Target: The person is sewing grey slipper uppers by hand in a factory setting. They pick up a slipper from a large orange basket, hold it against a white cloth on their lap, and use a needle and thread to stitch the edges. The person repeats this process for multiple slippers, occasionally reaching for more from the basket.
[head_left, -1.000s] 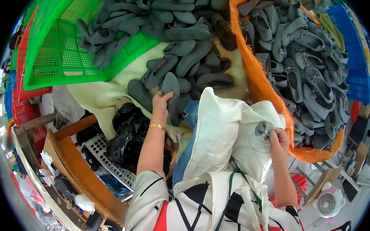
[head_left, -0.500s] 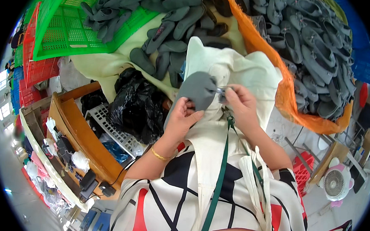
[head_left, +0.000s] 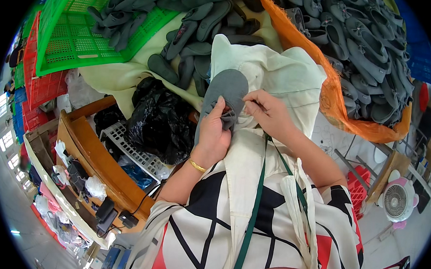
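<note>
Turned and drawn in since the earlier frame, the dark grey, round-ended cloth shoe [head_left: 229, 82] lies over my off-white cloth apron [head_left: 294, 75], its long axis running away from me; my left hand [head_left: 214, 136] grips it, thumb on top; my right hand [head_left: 273, 113] hangs just beside its right edge, fingertips drawn together, holding what I cannot tell.

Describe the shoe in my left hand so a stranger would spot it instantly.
From the orange sack, go left and nearer to the white cloth. At its left edge, your left hand holds a grey shoe. Unlike the piled shoes beyond, it alone is held.
</note>
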A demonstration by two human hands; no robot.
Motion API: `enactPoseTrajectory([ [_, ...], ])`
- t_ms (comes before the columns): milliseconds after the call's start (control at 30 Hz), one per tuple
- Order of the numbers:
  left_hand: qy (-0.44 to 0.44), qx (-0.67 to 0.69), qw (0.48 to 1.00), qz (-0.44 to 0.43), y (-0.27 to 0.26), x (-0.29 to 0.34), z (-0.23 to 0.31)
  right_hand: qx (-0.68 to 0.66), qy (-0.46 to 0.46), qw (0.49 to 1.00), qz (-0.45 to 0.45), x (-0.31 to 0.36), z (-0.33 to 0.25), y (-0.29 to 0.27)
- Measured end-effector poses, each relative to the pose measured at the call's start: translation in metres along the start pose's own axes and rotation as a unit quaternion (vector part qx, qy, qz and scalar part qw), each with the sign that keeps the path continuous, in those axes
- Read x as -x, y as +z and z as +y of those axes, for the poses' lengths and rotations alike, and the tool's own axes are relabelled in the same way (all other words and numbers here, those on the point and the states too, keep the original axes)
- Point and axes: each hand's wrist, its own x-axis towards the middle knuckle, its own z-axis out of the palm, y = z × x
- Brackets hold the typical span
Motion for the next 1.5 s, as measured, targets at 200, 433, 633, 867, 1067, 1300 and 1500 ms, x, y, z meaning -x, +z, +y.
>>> enactPoseTrajectory([
  [200, 0.023, 0.015, 0.999, -0.026, 0.004, -0.002, 0.0, 0.089, 0.099, 0.989, -0.066, -0.019, -0.026, 0.0],
  [433, 0.03, 0.01, 0.998, -0.047, -0.002, -0.004, -0.003, 0.14, 0.014, 0.988, -0.058, -0.021, -0.014, 0.004],
  [633, 0.035, 0.011, 0.998, -0.052, 0.0, -0.002, -0.002, 0.146, 0.019, 0.987, -0.066, -0.021, -0.016, 0.002],
  [867, 0.062, -0.019, 0.995, -0.076, 0.006, 0.014, -0.005, 0.13, 0.052, 0.986, -0.087, -0.024, -0.026, 0.001],
  [1067, 0.076, -0.04, 0.993, -0.077, 0.006, 0.018, -0.003, 0.088, 0.033, 0.993, -0.069, -0.015, -0.015, 0.005],
  [1300, 0.08, -0.055, 0.994, -0.054, 0.003, 0.01, -0.002, 0.074, -0.014, 0.995, -0.06, -0.009, 0.002, 0.007],
  [1500, 0.067, -0.06, 0.995, -0.044, -0.001, 0.005, 0.0, 0.076, -0.051, 0.995, -0.04, -0.007, 0.015, 0.012],
])
